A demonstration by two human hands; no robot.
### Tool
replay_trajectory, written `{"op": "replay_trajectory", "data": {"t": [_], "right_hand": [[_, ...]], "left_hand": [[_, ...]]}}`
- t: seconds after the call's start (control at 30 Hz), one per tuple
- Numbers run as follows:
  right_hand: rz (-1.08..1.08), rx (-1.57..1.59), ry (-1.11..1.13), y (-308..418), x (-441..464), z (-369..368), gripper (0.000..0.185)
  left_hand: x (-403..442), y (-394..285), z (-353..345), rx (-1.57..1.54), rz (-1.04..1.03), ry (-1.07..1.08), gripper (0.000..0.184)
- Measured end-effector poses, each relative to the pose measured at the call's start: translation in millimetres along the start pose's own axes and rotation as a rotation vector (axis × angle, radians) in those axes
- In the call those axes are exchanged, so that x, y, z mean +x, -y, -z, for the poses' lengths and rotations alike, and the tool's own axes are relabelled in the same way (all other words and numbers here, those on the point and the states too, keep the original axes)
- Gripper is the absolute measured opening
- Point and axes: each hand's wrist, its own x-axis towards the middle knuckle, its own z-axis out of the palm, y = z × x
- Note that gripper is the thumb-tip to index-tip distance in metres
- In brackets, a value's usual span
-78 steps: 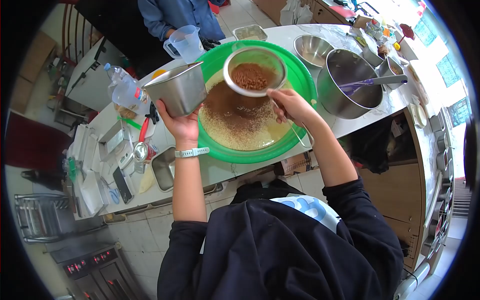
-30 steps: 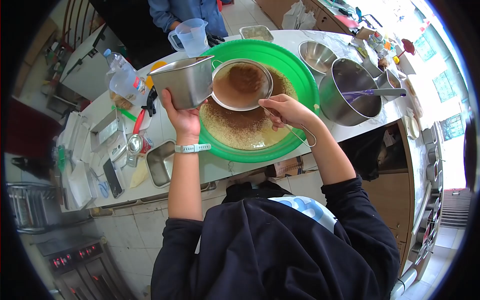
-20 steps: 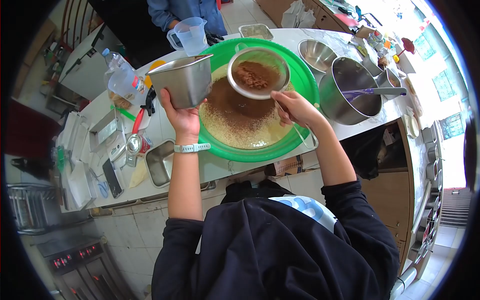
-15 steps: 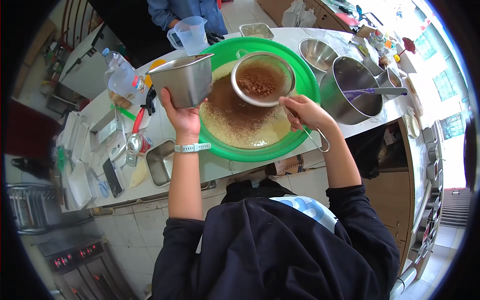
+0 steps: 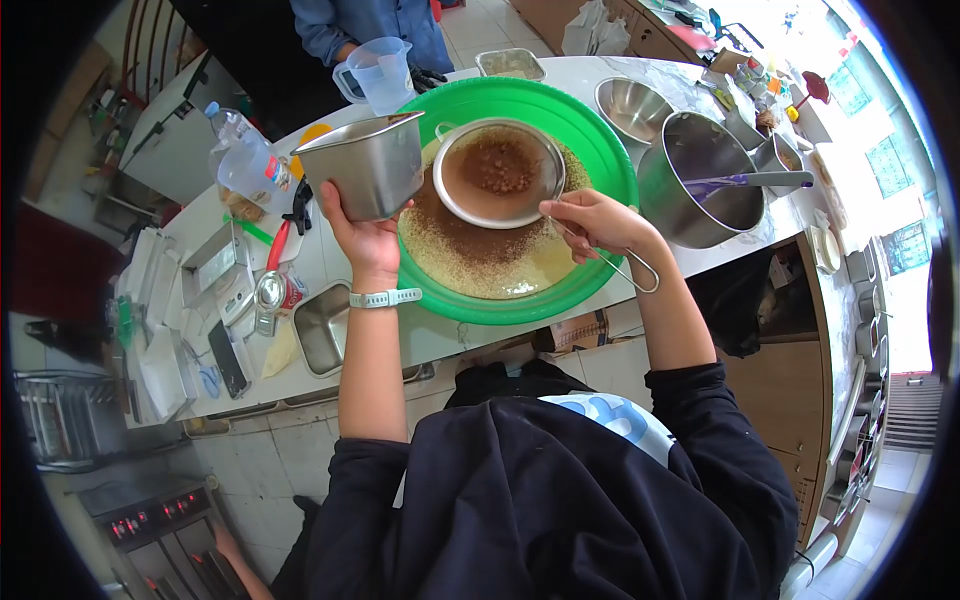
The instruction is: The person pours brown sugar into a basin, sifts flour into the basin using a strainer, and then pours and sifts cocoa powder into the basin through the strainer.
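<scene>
The right hand point(image 5: 595, 222) was closed on the sieve point(image 5: 480, 207), brown powder point(image 5: 502, 170) in it, above the basin point(image 5: 602, 135). The left hand point(image 5: 363, 238) clasped the tin point(image 5: 368, 172) by the basin's left side, a jug point(image 5: 381, 76) standing beyond.

Single head-worn view, facing forward and steeply down over person's own chest. Dark top point(image 5: 570, 490) nearest lens, filling lower middle; left hand point(image 5: 365, 235) and right hand point(image 5: 595, 222) farther out, at arm's length. Green basin point(image 5: 590, 130) beyond, seen into from above. Wide lens — desk point(image 5: 430, 335) bows across frame, black round border cuts corners. Sides take in oven point(image 5: 185, 535) lower left, wooden cabinet point(image 5: 780, 400) right; far edge crops co-worker's blue shirt point(image 5: 420, 30).
</scene>
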Motion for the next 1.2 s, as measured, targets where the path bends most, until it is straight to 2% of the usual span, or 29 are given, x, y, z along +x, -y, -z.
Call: {"op": "replay_trajectory", "data": {"t": [0.1, 0.2, 0.3, 0.33, 0.43, 0.47, 0.57, 0.7, 0.73, 0.87, 1.03, 1.1, 1.2], "right_hand": [[0.037, 0.081, -0.218, -1.7, 7.1, -4.5, 0.038], [0.013, -0.036, 0.021, 4.9, 2.3, -4.4, 0.037], [0.052, 0.055, -0.200, -0.4, 9.0, -3.0, 0.037], [0.021, -0.026, -0.114, -0.7, 7.7, -0.5, 0.036], [0.024, -0.004, -0.136, -2.6, 8.5, -3.6, 0.036], [0.045, 0.107, -0.182, -1.1, 9.3, -2.9, 0.036], [-0.021, -0.048, 0.036, 3.0, 0.8, -0.3, 0.036], [0.034, 0.061, -0.200, -2.0, 6.2, -1.3, 0.037], [0.013, 0.047, -0.162, -2.3, 4.8, -1.5, 0.036], [0.007, 0.038, -0.074, -7.6, -1.4, -9.4, 0.035], [0.002, 0.131, -0.106, -14.3, -4.8, -12.0, 0.035], [0.020, 0.148, -0.098, -16.6, -4.5, -11.9, 0.035], [0.023, 0.083, -0.103, -15.7, -5.7, -15.1, 0.037]], "left_hand": [[-2.4, 1.3, 0.3, 0.004, 0.009, -0.004, 0.056], [-1.1, -0.3, -5.5, 0.014, -0.017, -0.032, 0.058], [-4.0, 1.0, -2.8, 0.008, -0.002, -0.020, 0.058], [-1.6, 0.1, -1.8, 0.003, 0.000, -0.001, 0.057], [-0.5, 1.3, 0.8, -0.001, -0.006, -0.014, 0.057], [-3.1, 2.3, 1.4, -0.003, 0.001, -0.014, 0.056], [0.8, 0.8, 1.6, -0.014, -0.007, 0.003, 0.055], [0.6, 5.9, 4.8, -0.051, -0.022, -0.042, 0.052], [2.2, 6.1, 4.2, -0.065, -0.045, -0.067, 0.051], [7.5, 6.5, 4.8, 0.021, -0.003, 0.096, 0.051], [30.1, -9.8, -17.8, 0.407, 0.121, 0.320, 0.055], [39.5, -12.7, -33.2, 0.534, 0.091, 0.388, 0.058], [52.9, -15.2, -52.0, 0.700, 0.144, 0.480, 0.063]]}}
